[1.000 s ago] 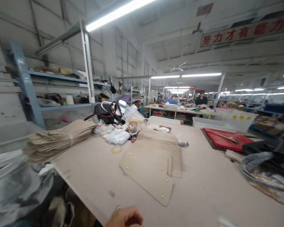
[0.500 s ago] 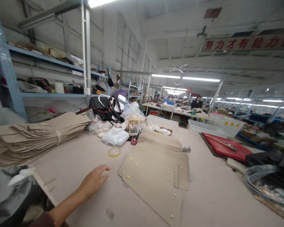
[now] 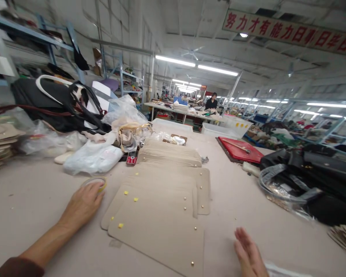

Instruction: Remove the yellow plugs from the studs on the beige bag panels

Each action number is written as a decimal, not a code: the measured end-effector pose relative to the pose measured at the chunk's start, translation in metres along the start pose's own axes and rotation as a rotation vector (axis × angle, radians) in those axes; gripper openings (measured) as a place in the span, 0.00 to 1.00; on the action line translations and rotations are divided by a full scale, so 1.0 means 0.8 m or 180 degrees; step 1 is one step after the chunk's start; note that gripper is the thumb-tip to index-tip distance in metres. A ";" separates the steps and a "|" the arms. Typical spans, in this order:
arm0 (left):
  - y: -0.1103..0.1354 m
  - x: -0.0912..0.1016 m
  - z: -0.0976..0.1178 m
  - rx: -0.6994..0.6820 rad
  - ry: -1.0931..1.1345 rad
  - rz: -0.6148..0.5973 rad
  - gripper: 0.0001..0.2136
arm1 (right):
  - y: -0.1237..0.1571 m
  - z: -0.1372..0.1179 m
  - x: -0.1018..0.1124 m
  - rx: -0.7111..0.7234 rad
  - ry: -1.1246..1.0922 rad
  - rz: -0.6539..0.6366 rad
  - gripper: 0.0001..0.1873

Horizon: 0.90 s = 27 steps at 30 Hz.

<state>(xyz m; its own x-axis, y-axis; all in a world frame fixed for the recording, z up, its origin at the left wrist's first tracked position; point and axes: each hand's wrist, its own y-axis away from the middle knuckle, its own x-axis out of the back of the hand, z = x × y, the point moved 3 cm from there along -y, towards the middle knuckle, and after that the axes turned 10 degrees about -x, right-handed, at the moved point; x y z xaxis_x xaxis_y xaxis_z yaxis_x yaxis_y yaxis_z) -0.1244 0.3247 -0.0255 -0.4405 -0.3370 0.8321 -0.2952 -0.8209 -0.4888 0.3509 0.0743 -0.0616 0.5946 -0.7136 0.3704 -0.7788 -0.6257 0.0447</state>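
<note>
My left hand (image 3: 85,202) is at the near edge of a yellow-rimmed roll of tape (image 3: 103,180), its fingers curled over the ring and partly covering it. Right of that hand lies a fanned stack of beige panels (image 3: 164,207) with rounded corners. Small yellow tabs mark their left side and metal studs dot the right. My right hand (image 3: 249,254) hovers at the lower right, apart from the panels, fingers stretched out and nothing in them. Behind the fan, more beige panels (image 3: 170,152) are layered.
White plastic bags (image 3: 93,156) and a black bag (image 3: 50,104) crowd the back left. A red pad (image 3: 240,149) with a hammer (image 3: 236,145) lies at the back right, beside black bags (image 3: 331,184). Another person (image 3: 211,103) is at a far table.
My left hand has reached forward onto the roll of tape. My right hand has come into view at the lower right. The view has turned to the right.
</note>
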 end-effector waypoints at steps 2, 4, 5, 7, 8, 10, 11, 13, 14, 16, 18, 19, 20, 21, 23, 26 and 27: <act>0.004 -0.003 0.012 0.0092 0.0146 0.0016 0.22 | 0.020 -0.006 -0.044 0.0026 0.0126 -0.0122 0.43; 0.013 -0.007 0.035 0.0173 0.0293 -0.0055 0.25 | 0.036 -0.011 -0.072 0.0025 0.0216 -0.0206 0.42; 0.019 -0.009 0.048 0.0264 0.0546 -0.0119 0.27 | 0.041 -0.013 -0.082 0.0017 0.0271 -0.0249 0.42; 0.029 -0.015 0.074 0.0378 0.1013 -0.0309 0.30 | 0.046 -0.020 -0.097 -0.0010 0.0402 -0.0359 0.42; 0.034 -0.016 0.084 0.0464 0.1140 -0.0337 0.31 | 0.046 -0.025 -0.103 -0.0027 0.0457 -0.0432 0.42; 0.041 -0.019 0.096 0.0591 0.1327 -0.0379 0.32 | 0.046 -0.036 -0.117 -0.0087 0.0473 -0.0591 0.42; 0.043 -0.019 0.099 0.0615 0.1399 -0.0390 0.31 | 0.046 -0.043 -0.124 -0.0131 0.0430 -0.0661 0.42; 0.047 -0.018 0.100 0.0600 0.1502 -0.0402 0.30 | 0.046 -0.055 -0.138 -0.0197 0.0279 -0.0765 0.42; 0.049 -0.017 0.099 0.0575 0.1529 -0.0407 0.29 | 0.046 -0.061 -0.145 -0.0193 0.0198 -0.0801 0.42; 0.053 -0.016 0.098 0.0505 0.1539 -0.0449 0.28 | 0.045 -0.071 -0.155 -0.0060 0.0076 -0.0850 0.43; 0.058 -0.016 0.098 0.0429 0.1524 -0.0505 0.28 | 0.043 -0.078 -0.161 0.0136 0.0065 -0.0861 0.43; 0.060 -0.016 0.098 0.0413 0.1517 -0.0506 0.27 | 0.040 -0.079 -0.161 0.0179 0.0129 -0.0838 0.42; 0.062 -0.016 0.097 0.0429 0.1505 -0.0469 0.27 | 0.037 -0.079 -0.159 0.0184 0.0234 -0.0795 0.42; 0.063 -0.016 0.096 0.0472 0.1493 -0.0397 0.25 | 0.034 -0.076 -0.155 0.0175 0.0378 -0.0743 0.41; 0.062 -0.016 0.093 0.0558 0.1482 -0.0243 0.22 | 0.024 -0.066 -0.144 0.0263 0.0718 -0.0640 0.41; 0.059 -0.014 0.090 0.0597 0.1468 -0.0080 0.18 | 0.010 -0.048 -0.126 0.0782 0.1180 -0.0646 0.41; 0.058 -0.013 0.089 0.0622 0.1457 -0.0025 0.16 | 0.006 -0.041 -0.121 0.0910 0.1318 -0.0705 0.41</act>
<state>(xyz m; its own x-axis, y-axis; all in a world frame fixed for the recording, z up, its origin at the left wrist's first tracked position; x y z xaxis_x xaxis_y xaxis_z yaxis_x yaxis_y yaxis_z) -0.0728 0.2574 -0.0380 -0.7789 -0.1293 0.6137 -0.1550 -0.9084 -0.3882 0.2831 0.1511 -0.0669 0.5647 -0.4075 0.7176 -0.5243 -0.8487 -0.0694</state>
